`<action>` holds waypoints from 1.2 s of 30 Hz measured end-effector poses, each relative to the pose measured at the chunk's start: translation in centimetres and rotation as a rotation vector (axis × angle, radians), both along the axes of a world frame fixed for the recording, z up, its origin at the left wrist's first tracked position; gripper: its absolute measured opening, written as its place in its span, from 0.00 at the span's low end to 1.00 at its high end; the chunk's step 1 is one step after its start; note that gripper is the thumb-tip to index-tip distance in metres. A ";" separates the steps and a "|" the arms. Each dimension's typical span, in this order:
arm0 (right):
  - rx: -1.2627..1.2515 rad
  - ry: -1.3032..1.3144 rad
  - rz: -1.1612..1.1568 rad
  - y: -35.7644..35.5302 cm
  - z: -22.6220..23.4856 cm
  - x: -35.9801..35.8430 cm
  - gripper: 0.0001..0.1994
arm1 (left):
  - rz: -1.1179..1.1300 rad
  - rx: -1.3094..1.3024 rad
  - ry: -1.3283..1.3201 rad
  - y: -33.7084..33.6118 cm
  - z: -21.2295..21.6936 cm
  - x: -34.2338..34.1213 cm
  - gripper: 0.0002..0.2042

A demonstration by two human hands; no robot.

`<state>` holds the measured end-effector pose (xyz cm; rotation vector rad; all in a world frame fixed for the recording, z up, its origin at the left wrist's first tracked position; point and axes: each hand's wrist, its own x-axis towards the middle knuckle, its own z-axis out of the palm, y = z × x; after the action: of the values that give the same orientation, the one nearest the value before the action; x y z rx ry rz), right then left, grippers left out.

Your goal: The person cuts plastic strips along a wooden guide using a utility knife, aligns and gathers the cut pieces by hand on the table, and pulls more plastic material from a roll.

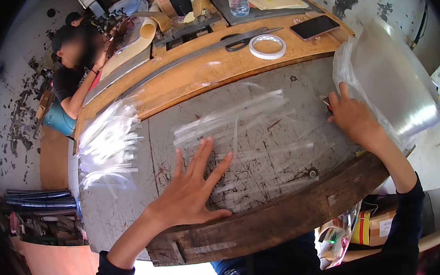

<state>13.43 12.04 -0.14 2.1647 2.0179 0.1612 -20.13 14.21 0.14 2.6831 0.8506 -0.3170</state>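
Observation:
My left hand (192, 183) lies spread on the scratched grey tabletop (278, 158), its thumb near the wooden front edge. Just beyond its fingertips is a flat bundle of clear plastic strips (229, 117); loose strips (272, 150) lie to its right. On the right side, my right hand (355, 116) is closed around a small tool with a red part (327, 103), mostly hidden, so its kind is unclear. Beside that hand stands a large roll of clear plastic film (396, 77), its loose edge next to my fingers.
A shiny heap of cut plastic strips (108, 143) sits at the left. Along the back wooden board (174, 81) are a tape roll (267, 47), scissors (238, 42), a long metal ruler (187, 52), a phone (314, 27) and a water bottle (237, 0). Another person (72, 66) sits far left.

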 end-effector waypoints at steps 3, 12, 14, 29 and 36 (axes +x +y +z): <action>-0.004 -0.058 0.043 0.2 -0.7 0.3 0.17 | 0.014 0.090 0.027 0.5 -0.9 -0.1 0.47; 0.063 0.182 0.460 -0.2 1.0 -4.5 0.33 | -0.010 0.219 -0.148 2.5 -1.3 -0.5 0.39; 0.095 0.177 0.725 -0.2 0.7 -5.6 0.39 | -0.052 0.234 -0.193 2.6 -1.8 -0.7 0.39; 0.204 0.680 0.750 6.3 -1.5 -4.1 0.17 | 0.274 0.522 -0.291 5.6 -4.5 -2.5 0.41; 0.050 0.704 0.642 7.1 0.1 -2.3 0.12 | 0.294 0.413 -0.368 5.9 -5.0 -2.4 0.31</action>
<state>11.16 19.16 -0.05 1.6350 3.0609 -0.5529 -22.56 20.15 -4.90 2.7784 1.2740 0.4530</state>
